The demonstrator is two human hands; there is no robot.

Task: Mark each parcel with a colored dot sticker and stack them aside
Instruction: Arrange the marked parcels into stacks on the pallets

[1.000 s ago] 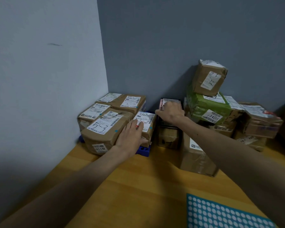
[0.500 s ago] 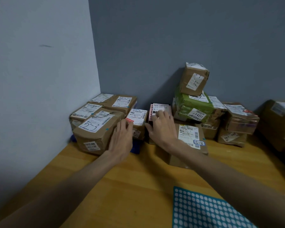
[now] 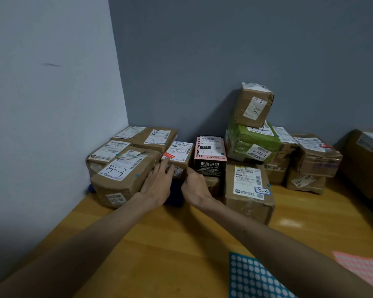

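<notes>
On the worktop: left hand spread at small parcel; right hand loosely curled, empty. Pink box likely light, stiff; grasp sides.

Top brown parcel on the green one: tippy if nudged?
Probably tippy: the top brown parcel sits tilted on the green parcel. Its crumpled wrap suggests soft, dentable sides. Weight cannot be judged from here.
</notes>
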